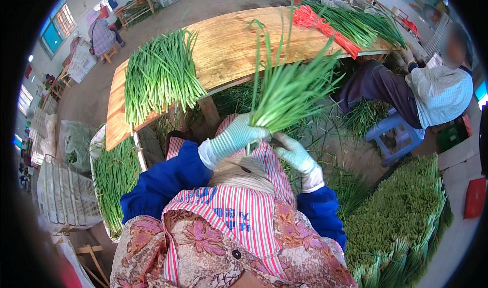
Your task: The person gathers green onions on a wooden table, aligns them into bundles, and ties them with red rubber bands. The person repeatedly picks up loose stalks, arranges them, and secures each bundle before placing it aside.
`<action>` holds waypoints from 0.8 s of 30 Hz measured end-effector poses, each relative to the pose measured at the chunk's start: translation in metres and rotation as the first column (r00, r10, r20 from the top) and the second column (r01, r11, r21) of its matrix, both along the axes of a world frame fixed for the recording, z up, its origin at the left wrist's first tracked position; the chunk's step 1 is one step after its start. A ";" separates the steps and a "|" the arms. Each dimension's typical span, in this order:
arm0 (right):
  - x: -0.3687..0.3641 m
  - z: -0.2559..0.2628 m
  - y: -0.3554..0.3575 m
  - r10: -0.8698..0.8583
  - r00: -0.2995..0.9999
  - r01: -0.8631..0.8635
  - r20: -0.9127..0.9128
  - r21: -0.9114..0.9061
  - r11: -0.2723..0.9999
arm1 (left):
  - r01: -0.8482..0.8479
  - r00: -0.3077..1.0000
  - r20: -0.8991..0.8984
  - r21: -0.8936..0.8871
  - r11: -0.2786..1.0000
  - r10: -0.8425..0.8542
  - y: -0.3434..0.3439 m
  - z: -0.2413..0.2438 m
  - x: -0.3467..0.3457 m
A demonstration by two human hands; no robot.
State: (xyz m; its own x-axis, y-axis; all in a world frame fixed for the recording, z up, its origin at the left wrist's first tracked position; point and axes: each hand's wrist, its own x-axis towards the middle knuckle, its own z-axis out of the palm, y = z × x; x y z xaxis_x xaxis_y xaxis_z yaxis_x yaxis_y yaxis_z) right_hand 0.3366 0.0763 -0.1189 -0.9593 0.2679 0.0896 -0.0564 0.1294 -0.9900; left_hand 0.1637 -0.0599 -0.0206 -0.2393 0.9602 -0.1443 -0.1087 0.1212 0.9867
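Observation:
My left hand [237,136], in a pale green ribbed glove, is closed around the pale lower ends of a bunch of garlic chives [295,97]. The leaves fan up and to the right over the table edge, partly blurred. My right hand [294,153], gloved with darker fingertips showing, is at the cut ends, close against the left fingers. Whether it grips any stalks is hard to see. Beyond my hands, more chives [162,74] lie in a row on the left of the wooden table [225,40]. Red ties [324,28] lie at its far right.
Beside the ties is another chive pile [347,22]. A white crate [95,173] of chives stands at my left. Upright tied bundles [396,211] stand at my right. A co-worker [438,82] sits right, by a blue stool [398,135]. Loose leaves litter the floor [324,135].

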 end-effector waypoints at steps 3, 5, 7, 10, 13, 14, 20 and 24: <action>-0.018 -0.006 -0.023 -0.058 0.970 -0.058 -0.236 -0.456 0.888 | 0.081 0.977 -0.197 -0.009 0.997 -0.081 0.003 -0.053 0.006; -0.025 -0.017 -0.030 -0.186 0.914 -0.129 -0.361 -0.692 0.711 | 0.150 0.964 -0.204 -0.103 0.983 -0.168 0.000 -0.055 0.009; -0.026 -0.007 -0.032 -0.262 0.899 -0.129 -0.351 -0.784 0.607 | 0.251 0.964 -0.065 -0.093 0.963 -0.258 -0.006 -0.055 0.014; -0.026 0.005 -0.032 -0.277 0.863 -0.163 -0.422 -0.751 0.639 | 0.337 0.933 0.198 -0.183 0.924 -0.301 -0.019 -0.045 0.014; -0.021 0.020 -0.021 -0.256 0.875 -0.153 -0.411 -0.736 0.660 | 0.385 0.876 0.369 -0.145 0.912 -0.311 -0.019 -0.052 0.014; -0.022 0.031 -0.020 -0.276 0.866 -0.141 -0.417 -0.733 0.665 | 0.387 0.869 0.392 -0.159 0.908 -0.302 -0.020 -0.051 0.016; -0.026 0.093 0.003 -0.349 0.791 -0.046 -0.502 -0.618 0.785 | 0.451 0.842 0.418 -0.199 0.870 -0.341 -0.010 -0.045 0.017; -0.030 0.117 0.013 -0.433 0.735 -0.007 -0.521 -0.645 0.764 | 0.476 0.843 0.354 -0.142 0.868 -0.404 0.005 -0.017 0.010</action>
